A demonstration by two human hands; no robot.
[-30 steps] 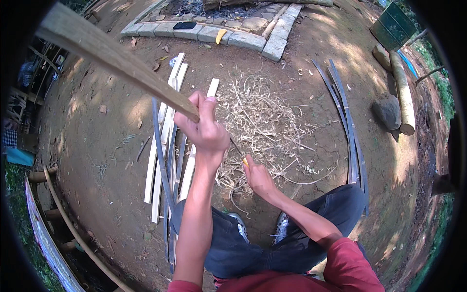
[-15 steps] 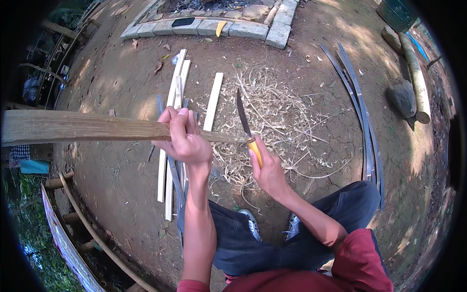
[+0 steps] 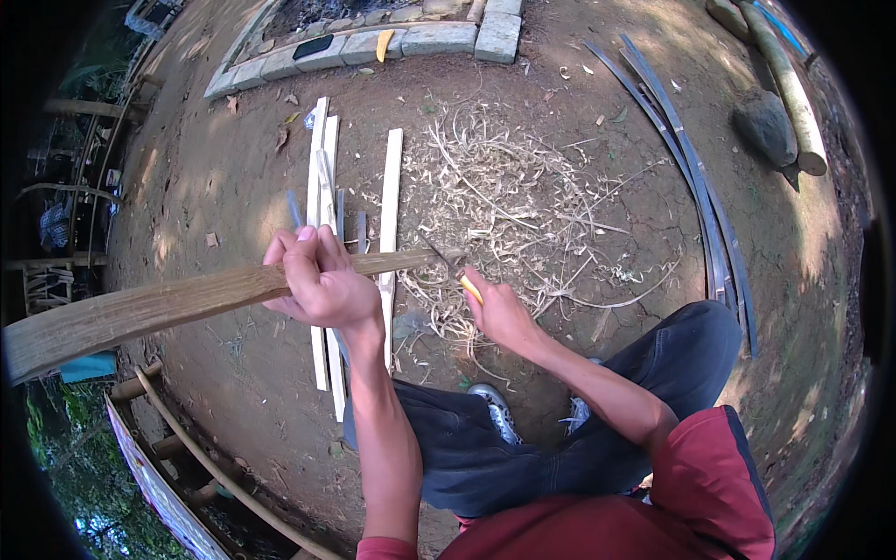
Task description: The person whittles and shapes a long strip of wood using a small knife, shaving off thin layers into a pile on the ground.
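My left hand [image 3: 329, 287] is closed round a long brown wooden strip [image 3: 159, 313], which runs from the left rim of the view toward the middle and narrows at its right end. My right hand [image 3: 504, 319] grips a knife [image 3: 469, 287] by its yellow handle. The dark, slim blade points up and to the left and lies across the strip close to its right end; whether it bites into the wood is too small to tell. Below the strip's end, pale curled shavings [image 3: 523, 187] cover the ground.
Pale flat slats [image 3: 390, 187] lie on the ground left of the shavings. Dark curved strips [image 3: 686, 159] lie to the right, near a stone [image 3: 765, 129] and a log [image 3: 789, 89]. At the back, a brick border [image 3: 439, 39] carries a black phone-like slab [image 3: 313, 47] and a yellow sheath-like piece [image 3: 384, 44].
The knife has turned from nearly upright to slanting left, its blade now across the strip. The strip's left end has dropped, and its right end has risen slightly. The whole view has shifted slightly.
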